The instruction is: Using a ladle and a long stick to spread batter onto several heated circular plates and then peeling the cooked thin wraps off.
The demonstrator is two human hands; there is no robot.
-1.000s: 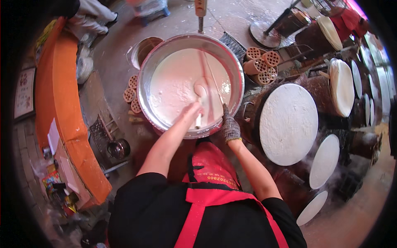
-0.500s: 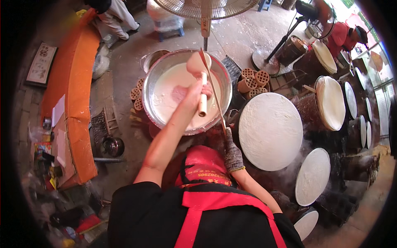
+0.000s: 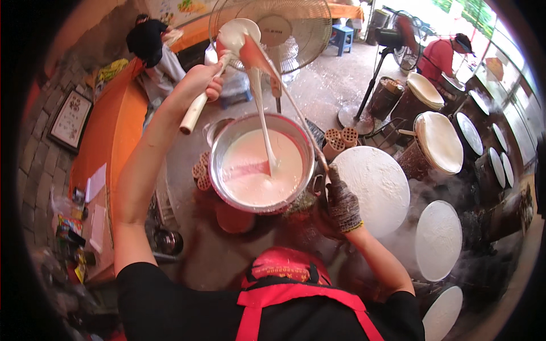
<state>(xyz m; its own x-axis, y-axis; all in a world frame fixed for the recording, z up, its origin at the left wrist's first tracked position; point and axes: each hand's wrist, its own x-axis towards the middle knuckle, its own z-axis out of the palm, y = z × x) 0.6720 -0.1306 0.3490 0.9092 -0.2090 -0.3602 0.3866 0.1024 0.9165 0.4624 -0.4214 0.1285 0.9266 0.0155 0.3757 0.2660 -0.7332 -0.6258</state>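
Observation:
My bare left hand (image 3: 203,85) is wrapped round the pale wooden handle of a ladle (image 3: 238,33), raised above a large metal pot (image 3: 215,176). White batter (image 3: 261,113) streams down from the ladle and the paddle's blade into the batter in the pot. A knit glove covers my right hand (image 3: 343,206), closed on the lower end of a long thin paddle (image 3: 293,102). Its reddish flat blade lies up beside the ladle's bowl; whether they touch I cannot tell. Right of the pot is a round griddle (image 3: 375,190) covered in white batter.
More round griddles (image 3: 438,241) stand steaming along the right. Stacked flatbreads (image 3: 441,142) lie beyond. A floor fan (image 3: 270,34) stands behind the pot, near perforated briquettes (image 3: 333,143). Left runs an orange-covered table (image 3: 108,148). One person works far right (image 3: 441,57), another far left (image 3: 147,42).
My left hand has lifted the ladle out of the pot, up and to the left, and batter now pours down. The paddle's blade has risen with it. My view has tilted upward.

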